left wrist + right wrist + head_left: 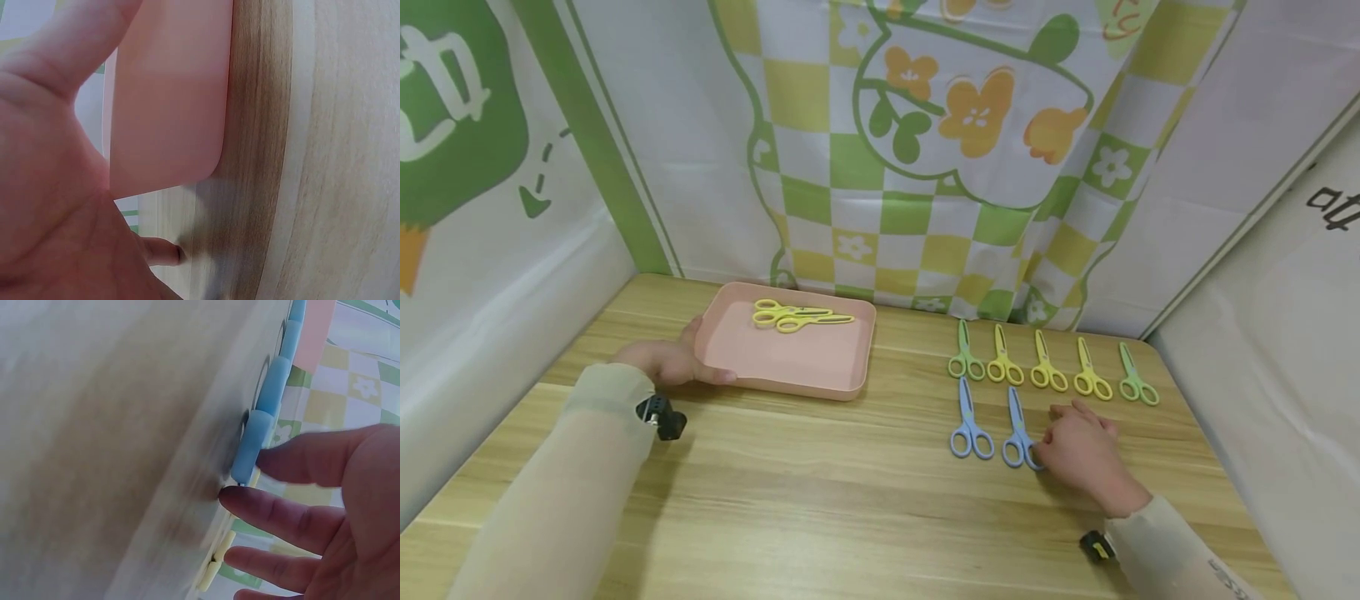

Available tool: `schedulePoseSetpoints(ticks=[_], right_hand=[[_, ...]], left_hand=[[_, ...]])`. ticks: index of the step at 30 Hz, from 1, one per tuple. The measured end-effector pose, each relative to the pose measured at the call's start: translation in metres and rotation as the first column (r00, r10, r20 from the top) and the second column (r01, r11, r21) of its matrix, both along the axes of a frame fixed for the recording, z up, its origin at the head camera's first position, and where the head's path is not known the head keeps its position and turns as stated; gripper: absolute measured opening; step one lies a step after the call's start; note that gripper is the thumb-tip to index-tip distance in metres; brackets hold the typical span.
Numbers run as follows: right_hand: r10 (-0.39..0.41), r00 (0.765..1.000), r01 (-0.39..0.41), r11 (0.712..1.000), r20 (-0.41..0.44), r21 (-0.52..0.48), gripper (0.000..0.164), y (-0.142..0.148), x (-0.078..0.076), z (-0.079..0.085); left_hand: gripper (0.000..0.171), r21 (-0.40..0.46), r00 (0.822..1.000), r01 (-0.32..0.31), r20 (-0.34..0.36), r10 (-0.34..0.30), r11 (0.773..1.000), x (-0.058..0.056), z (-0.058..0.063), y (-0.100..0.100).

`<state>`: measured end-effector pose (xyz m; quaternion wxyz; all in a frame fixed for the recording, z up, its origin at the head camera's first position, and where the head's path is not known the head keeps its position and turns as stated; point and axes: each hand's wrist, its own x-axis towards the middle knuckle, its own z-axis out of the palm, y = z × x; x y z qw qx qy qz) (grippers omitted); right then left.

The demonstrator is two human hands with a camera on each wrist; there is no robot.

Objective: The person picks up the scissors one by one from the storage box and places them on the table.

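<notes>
A pink tray (790, 387) stands on the left of the table, with yellow scissors (767, 317) lying in it. My left hand (673, 360) rests spread around its near left corner, thumb along the front side and fingers by the left side. In the left wrist view the palm meets the tray's corner (169, 144). My right hand (1082, 446) is low over the table beside a pair of blue scissors (1017, 429). The right wrist view shows the thumb at a blue handle (253, 447), with the index fingertip just past its end and the other fingers extended.
Another pair of blue scissors (967, 421) lies left of the right hand. Behind is a row of yellow scissors (1043, 362) with green scissors (964, 350) at each end, blades pointing away. A checkered curtain (865, 192) hangs at the table's back edge.
</notes>
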<state>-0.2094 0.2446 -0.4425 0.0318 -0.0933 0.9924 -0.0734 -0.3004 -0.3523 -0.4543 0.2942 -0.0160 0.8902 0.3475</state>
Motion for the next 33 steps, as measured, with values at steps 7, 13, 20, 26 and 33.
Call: schedulePoseSetpoints(ticks=[7,13,20,26,33], right_hand=[[-0.009,1.0,0.009,1.0,-0.003,-0.025,0.034,-0.003,0.0,0.01],[0.021,0.999,-0.022,0.999,-0.049,-0.027,0.027,-0.024,-0.015,0.03],[0.186,0.982,-0.188,0.98,-0.037,-0.067,0.088,-0.091,-0.033,0.044],[0.289,0.957,-0.291,0.952,-0.033,-0.098,0.099,-0.154,-0.052,0.037],[0.384,0.918,-0.373,0.921,0.103,-0.112,0.1,-0.22,-0.08,0.036]], left_hand=[[0.157,-0.005,1.0,0.013,-0.006,-0.013,1.0,0.0,-0.001,0.0],[0.156,-0.003,0.999,0.01,-0.03,-0.01,1.0,0.001,-0.001,0.0],[0.155,0.01,0.999,0.003,-0.034,-0.003,1.0,0.002,-0.003,-0.001],[0.156,0.01,1.0,0.003,-0.019,-0.003,1.0,0.002,-0.006,-0.002],[0.156,-0.005,0.999,0.012,-0.036,-0.013,1.0,-0.003,-0.008,-0.003]])
